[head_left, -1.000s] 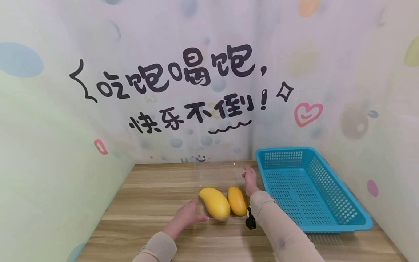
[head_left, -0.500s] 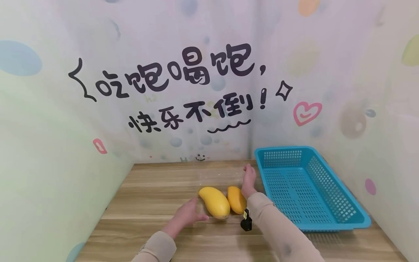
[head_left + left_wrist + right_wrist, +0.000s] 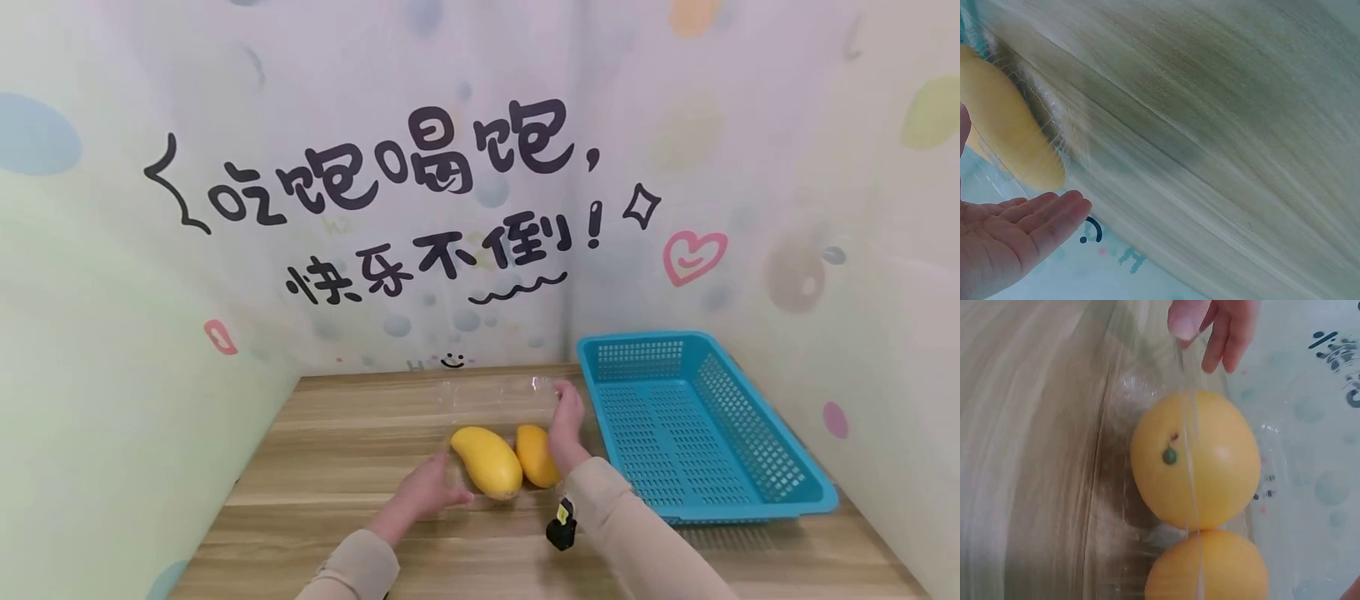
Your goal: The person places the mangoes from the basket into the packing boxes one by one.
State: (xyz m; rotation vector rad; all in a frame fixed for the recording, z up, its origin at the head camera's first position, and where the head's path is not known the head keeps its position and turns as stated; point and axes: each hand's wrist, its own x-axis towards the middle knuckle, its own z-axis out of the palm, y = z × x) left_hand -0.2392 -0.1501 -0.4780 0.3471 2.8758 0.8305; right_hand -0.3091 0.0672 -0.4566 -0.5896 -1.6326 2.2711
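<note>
Two yellow mangoes sit side by side in a clear plastic box (image 3: 491, 393): a larger one (image 3: 489, 465) on the left and a smaller, more orange one (image 3: 536, 457) on the right. The box's transparent lid leans at the back, its outline faint. My left hand (image 3: 429, 487) is at the box's left side, fingers fairly straight and palm showing in the left wrist view. Reaching along the right side, my right hand (image 3: 567, 423) has its fingertips at the lid's far right corner; it covers part of the smaller mango. In the right wrist view, the left hand (image 3: 1225, 322) shows beyond the larger mango.
A blue perforated plastic basket (image 3: 813, 498) stands to the right of the box, close to my right forearm. The wooden table (image 3: 337, 467) ends against a printed cloth wall behind. A small black wrist camera (image 3: 560, 533) hangs beneath my right wrist.
The clear lid, upright at first, has tipped lower. My right hand has moved slightly left, now overlapping the smaller mango. My left hand stays almost in place beside the box.
</note>
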